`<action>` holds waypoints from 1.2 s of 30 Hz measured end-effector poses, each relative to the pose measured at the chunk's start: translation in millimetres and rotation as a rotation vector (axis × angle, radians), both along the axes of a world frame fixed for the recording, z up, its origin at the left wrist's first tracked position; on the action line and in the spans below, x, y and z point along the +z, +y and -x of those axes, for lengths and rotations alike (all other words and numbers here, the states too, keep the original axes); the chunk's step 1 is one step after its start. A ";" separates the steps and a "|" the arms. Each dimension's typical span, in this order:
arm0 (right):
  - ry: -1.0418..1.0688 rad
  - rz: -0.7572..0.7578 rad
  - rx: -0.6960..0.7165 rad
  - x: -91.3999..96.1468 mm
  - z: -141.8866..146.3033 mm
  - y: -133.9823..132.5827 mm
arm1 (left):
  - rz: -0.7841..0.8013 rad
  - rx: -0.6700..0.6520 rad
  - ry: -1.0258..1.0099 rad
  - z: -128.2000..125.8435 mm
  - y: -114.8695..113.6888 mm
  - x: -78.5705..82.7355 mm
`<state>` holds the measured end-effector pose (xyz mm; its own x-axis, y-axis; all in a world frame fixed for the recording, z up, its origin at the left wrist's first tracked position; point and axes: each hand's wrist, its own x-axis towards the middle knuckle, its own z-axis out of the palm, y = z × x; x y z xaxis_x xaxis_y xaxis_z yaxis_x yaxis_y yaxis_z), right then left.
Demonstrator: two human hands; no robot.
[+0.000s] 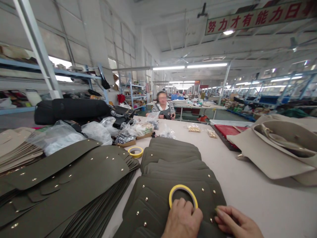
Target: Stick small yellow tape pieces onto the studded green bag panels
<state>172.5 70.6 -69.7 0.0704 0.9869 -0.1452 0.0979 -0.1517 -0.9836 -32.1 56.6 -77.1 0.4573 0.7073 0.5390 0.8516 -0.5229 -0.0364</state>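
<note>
My left hand (183, 218) is closed on the near side of a roll of yellow tape (182, 187), which rests over a stack of dark olive panels (170, 185). Small gold-coloured metal fittings (146, 199) dot these panels. Just to the right, at the stack's edge, my right hand (239, 222) has thumb and forefinger pinched together. A tiny yellowish sliver shows at its fingertips, too small to name with certainty. Its other fingers are curled and partly hidden.
More dark olive panels (81, 178) fan out at left. A second tape roll (135, 152) lies beyond them, near plastic bags (99, 130). Bags of gold-coloured parts (193, 128) lie farther back. Beige pieces (274, 145) are heaped at right. Across the table sits a person (163, 107).
</note>
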 end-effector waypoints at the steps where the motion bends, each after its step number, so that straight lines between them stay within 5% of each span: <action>1: 0.005 -0.006 -0.003 3.8 -0.4 -2.8 | 0.133 -0.008 0.016 1.6 -6.2 10.5; 4: 0.040 0.025 0.026 16.8 -3.5 -9.3 | 0.358 -0.017 0.030 4.9 -18.1 39.1; 7: 0.031 0.119 0.087 23.2 -6.1 -11.2 | 0.459 -0.072 0.022 6.8 -18.4 51.3; 14: -0.156 0.156 0.267 26.8 -0.5 -17.3 | 0.479 -0.138 0.069 5.4 -17.7 46.4; 24: -0.353 0.098 0.275 24.3 6.6 -20.2 | 0.472 -0.129 0.076 4.9 -16.7 47.4; 36: -0.597 -0.205 0.257 23.0 15.3 -22.4 | 0.466 -0.124 0.077 5.1 -18.0 46.9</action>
